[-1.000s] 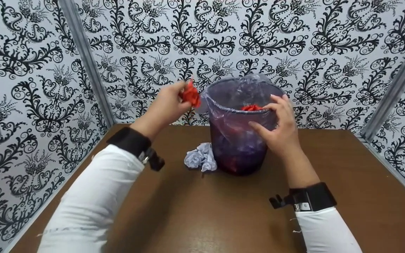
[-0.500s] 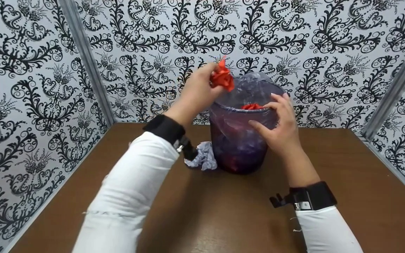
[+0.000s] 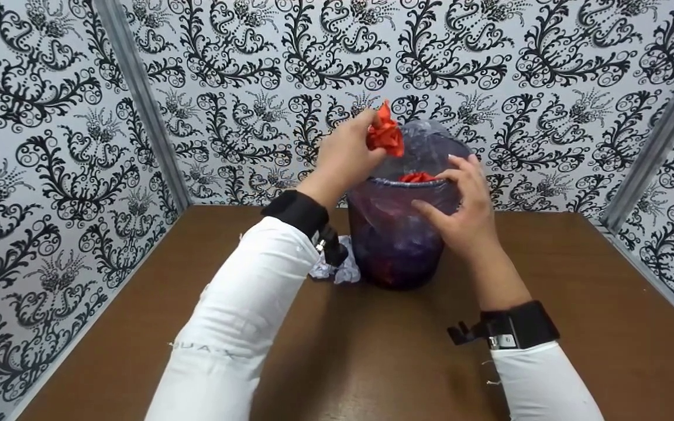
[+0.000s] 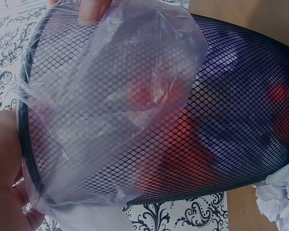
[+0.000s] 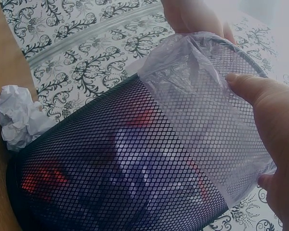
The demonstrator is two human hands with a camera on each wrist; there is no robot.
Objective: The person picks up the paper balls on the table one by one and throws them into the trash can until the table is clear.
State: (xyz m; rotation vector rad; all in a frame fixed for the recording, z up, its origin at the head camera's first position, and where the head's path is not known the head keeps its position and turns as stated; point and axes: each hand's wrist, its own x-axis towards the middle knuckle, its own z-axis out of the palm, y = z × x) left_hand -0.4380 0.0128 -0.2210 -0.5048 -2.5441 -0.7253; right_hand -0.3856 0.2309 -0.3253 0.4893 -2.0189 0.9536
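My left hand (image 3: 346,149) pinches a crumpled ball of red paper (image 3: 387,135) over the left part of the waste bin's mouth. The dark mesh waste bin (image 3: 395,251) stands upright, lined with a clear purplish plastic bag (image 5: 183,91) folded over its rim. At the bin's right side, my right hand (image 3: 471,216) holds the rim, its thumb (image 5: 243,84) on the bag outside. Another red crumpled paper (image 3: 417,176) shows just inside the mouth. Through the mesh, more red and whitish crumpled paper (image 5: 149,163) is visible in the bin.
White crumpled paper balls (image 3: 347,272) lie on the brown table (image 3: 395,356) against the bin's left side, partly hidden by the left wrist camera. Patterned black-and-white walls (image 3: 226,70) enclose the table at the back and sides.
My left hand has carried the red paper rightward, from left of the bin to over its mouth, slowing in the last half second. My right hand has stayed at the rim.
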